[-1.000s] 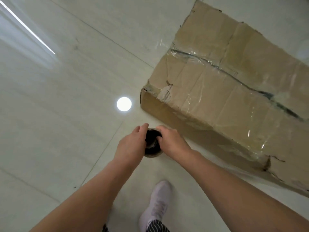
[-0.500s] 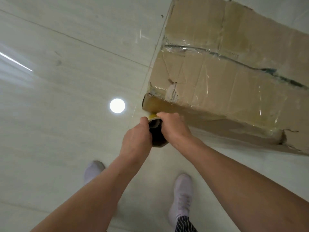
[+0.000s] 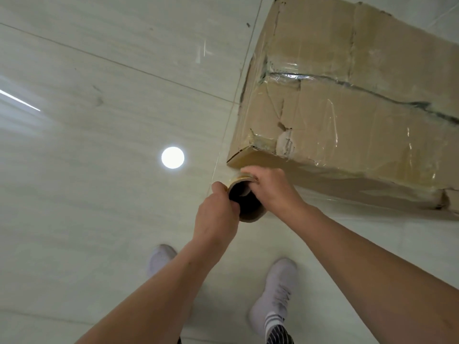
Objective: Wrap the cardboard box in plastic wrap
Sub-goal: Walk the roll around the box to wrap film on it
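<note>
One head-worn camera looks steeply down, close above floor [image 3: 99,194].

Cardboard box [image 3: 360,95] on the floor [image 3: 99,120], far right, with its near-left corner turned toward the person. Roll of plastic wrap [image 3: 246,202] just before that corner, open end up, held between both grips. Left grip [image 3: 216,214] on the roll's left side; right grip [image 3: 273,192] on its right side, fingers over the far rim. Roll against box or just clear: cannot tell. Left shoe [image 3: 161,259] and right shoe [image 3: 278,294] on the floor nearer than the roll. Light reflection [image 3: 172,157] on the floor, left of the box corner
</note>
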A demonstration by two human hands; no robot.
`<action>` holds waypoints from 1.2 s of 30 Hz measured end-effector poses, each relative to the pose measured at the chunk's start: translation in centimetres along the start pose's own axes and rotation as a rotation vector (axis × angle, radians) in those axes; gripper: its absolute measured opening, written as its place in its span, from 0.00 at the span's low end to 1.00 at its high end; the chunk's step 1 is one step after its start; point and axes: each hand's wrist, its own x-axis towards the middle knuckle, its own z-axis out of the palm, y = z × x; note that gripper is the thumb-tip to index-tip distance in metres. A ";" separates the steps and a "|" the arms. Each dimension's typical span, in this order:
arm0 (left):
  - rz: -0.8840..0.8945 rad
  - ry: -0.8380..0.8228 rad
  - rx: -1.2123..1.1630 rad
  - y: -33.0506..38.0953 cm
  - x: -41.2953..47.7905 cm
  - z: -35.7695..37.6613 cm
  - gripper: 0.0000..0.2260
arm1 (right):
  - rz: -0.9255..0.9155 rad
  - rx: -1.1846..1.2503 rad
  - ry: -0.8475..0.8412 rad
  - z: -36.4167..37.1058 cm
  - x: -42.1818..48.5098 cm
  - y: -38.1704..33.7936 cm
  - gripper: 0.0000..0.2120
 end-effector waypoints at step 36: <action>0.113 0.031 0.400 0.3 3.9 -2.9 0.15 | 0.210 0.081 -0.154 0.5 -0.4 -0.2 0.10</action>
